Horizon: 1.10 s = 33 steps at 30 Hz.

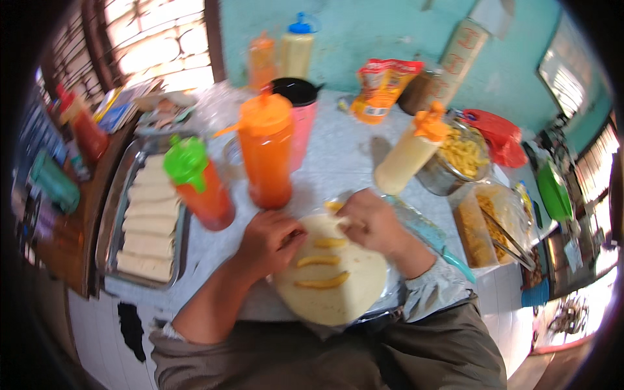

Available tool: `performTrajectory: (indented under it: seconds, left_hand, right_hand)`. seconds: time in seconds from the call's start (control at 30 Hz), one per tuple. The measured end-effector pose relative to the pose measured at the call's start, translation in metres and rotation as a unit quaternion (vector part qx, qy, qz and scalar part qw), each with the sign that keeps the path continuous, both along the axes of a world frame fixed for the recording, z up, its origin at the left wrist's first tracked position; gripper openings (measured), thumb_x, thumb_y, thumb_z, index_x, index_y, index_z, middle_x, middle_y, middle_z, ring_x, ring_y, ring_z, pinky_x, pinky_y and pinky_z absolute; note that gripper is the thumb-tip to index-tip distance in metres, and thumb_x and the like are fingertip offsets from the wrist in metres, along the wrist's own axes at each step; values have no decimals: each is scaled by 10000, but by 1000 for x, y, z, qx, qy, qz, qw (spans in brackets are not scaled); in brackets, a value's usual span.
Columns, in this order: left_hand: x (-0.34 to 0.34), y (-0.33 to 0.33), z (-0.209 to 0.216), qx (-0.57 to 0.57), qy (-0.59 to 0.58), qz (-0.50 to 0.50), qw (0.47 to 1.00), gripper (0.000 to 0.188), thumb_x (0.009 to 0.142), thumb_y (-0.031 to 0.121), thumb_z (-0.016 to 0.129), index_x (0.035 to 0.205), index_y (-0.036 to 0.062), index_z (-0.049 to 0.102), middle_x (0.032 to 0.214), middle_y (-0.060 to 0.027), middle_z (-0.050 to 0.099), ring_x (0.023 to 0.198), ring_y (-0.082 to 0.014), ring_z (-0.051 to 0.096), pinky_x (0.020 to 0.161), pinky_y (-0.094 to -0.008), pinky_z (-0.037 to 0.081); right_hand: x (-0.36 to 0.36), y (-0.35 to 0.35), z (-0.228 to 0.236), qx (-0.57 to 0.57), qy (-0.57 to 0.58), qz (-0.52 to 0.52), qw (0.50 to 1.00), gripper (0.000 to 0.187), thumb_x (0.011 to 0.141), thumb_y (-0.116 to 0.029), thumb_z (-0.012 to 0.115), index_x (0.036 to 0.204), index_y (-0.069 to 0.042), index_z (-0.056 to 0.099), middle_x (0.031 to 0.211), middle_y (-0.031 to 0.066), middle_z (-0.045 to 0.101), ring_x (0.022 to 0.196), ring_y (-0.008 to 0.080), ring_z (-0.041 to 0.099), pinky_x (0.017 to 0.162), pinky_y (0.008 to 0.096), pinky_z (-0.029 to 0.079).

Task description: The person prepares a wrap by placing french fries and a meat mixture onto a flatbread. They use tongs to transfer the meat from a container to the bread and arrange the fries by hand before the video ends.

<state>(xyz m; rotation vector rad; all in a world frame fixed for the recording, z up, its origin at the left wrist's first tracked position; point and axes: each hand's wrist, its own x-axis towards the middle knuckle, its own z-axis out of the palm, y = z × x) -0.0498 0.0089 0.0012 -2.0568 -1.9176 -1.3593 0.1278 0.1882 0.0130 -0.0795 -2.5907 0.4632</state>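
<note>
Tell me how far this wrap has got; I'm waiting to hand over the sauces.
Done: the flat round tortilla lies open with three fries laid across it. In hand: the right hand pinches another fry at its far edge, and the left hand rests on its left edge. Left: no sauce shows on it, the orange squeeze bottle stands untouched, and it is unfolded.

From my feed I see my left hand [270,239] and right hand [372,223] bare, with no gloves, rings or watch showing. My forearms are uncovered up to sleeves pushed back near the elbows. The garment is a dull olive-grey, loose and creased, with a paler grey lining showing at both cuffs.
</note>
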Motion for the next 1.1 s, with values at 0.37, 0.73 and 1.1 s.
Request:
performTrajectory:
  seconds: [0.37,0.73,1.1]
  left_hand:
    - [-1,3,4,-47,-15,5,999,93,722,13,693,786,59,642,765,-57,643,714,-245,598,671,-337,461]
    - [-6,-3,-4,-74,-111,32,990,75,760,3,679,827,30,658,806,-90,639,740,-231,591,630,-303,471]
    - [-8,-2,0,-72,-101,16,992,90,755,12,700,834,37,664,797,-77,640,722,-209,595,627,-290,477]
  right_hand:
    - [-1,-15,-12,34,-43,46,997,108,685,-145,638,772,-106,588,814,63,572,817,284,561,705,392,461]
    - [81,77,65,80,252,-347,900,169,702,-93,653,862,-43,631,789,99,593,746,311,563,696,404,461]
    - [87,174,106,45,-88,-579,809,306,757,-166,541,1015,-147,704,1131,111,607,1122,306,518,938,409,436]
